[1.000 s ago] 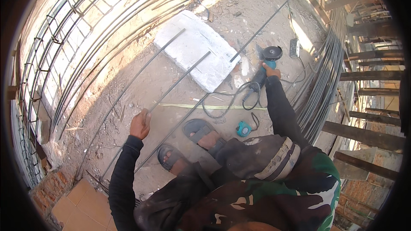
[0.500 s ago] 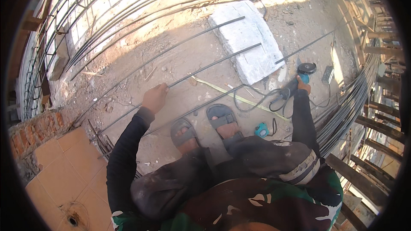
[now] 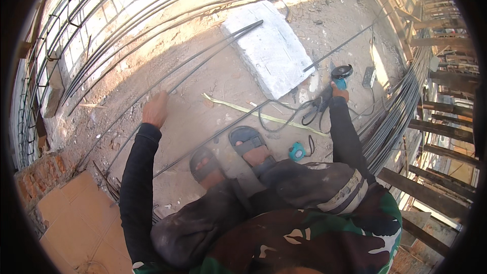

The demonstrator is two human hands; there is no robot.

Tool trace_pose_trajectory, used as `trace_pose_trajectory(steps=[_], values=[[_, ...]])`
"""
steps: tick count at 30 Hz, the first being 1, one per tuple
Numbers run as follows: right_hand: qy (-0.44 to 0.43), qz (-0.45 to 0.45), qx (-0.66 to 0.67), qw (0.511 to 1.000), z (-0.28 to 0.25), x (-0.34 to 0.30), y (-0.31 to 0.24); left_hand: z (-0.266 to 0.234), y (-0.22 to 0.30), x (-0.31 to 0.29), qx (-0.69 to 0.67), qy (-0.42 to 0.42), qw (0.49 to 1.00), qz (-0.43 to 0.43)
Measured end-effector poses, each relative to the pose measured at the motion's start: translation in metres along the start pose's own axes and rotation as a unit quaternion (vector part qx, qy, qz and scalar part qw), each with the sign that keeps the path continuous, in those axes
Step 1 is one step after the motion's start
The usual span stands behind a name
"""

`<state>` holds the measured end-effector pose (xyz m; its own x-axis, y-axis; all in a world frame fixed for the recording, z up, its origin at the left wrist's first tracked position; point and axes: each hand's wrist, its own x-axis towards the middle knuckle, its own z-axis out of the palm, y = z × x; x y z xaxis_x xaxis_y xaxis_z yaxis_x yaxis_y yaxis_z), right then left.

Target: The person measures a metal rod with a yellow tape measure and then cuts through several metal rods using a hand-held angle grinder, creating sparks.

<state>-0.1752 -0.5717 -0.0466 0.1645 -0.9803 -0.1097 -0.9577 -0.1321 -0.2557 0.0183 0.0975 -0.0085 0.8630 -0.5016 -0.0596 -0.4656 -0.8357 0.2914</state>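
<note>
White slab (image 3: 271, 53) lies straight ahead. One steel rod (image 3: 185, 78) slants from near left toward far right, its far end over the slab; the left hand (image 3: 155, 109), nearer, is closed around it. The right hand (image 3: 340, 92), right of the slab, grasps a teal grinder (image 3: 342, 82). A teal tape measure (image 3: 297, 151) lies near the right sandal (image 3: 244, 139).

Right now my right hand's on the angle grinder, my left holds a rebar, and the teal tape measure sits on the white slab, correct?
No: the head view shows the teal tape measure on the ground beside your right sandal, not on the white slab. The rest is right.
</note>
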Motion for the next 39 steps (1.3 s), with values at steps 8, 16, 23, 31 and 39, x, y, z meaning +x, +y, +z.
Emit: trace_pose_trajectory(steps=[8, 16, 23, 31, 39], values=[[0.010, -0.012, 0.007, 1.000, 0.007, -0.005, 0.008, 0.006, -0.010, 0.002, 0.058, -0.025, 0.998, -0.003], [-0.008, -0.006, -0.018, 1.000, 0.000, -0.008, 0.008, 0.011, -0.012, -0.004, 0.140, 0.023, 0.990, 0.026], [-0.029, 0.005, -0.001, 1.000, -0.001, -0.030, -0.008, -0.003, -0.010, -0.011, 0.206, 0.015, 0.977, 0.043], [-0.030, 0.069, -0.022, 0.997, -0.024, -0.065, -0.019, 0.006, -0.007, -0.019, 0.197, 0.069, 0.974, 0.084], [0.293, -0.197, 0.047, 0.934, -0.047, -0.052, -0.025, -0.017, 0.006, -0.003, 0.182, 0.150, 0.967, 0.100]])
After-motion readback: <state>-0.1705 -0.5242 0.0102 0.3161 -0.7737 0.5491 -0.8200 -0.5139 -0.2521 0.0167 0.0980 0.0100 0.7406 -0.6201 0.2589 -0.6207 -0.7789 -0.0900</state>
